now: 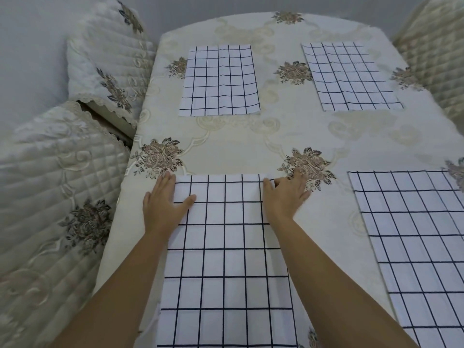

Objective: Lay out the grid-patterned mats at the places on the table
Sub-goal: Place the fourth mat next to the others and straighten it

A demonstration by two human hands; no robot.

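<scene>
Several white mats with a dark grid lie flat on the cream floral tablecloth [238, 149]. The nearest mat [226, 259] lies in front of me. My left hand [164, 202] presses flat on its far left corner, fingers straight, thumb spread over the cloth. My right hand [286, 197] lies flat at its far right corner, partly on the mat and partly on the tablecloth. Another mat [414, 242] lies at the near right. Two more sit at the far side, one at the far left [219, 81] and one at the far right [349, 76].
Chairs with quilted cream covers stand along the table's left side, one near [50, 192] and one farther back [108, 64]. Another quilted chair [437, 51] stands at the far right. The table's left edge runs close to my left arm.
</scene>
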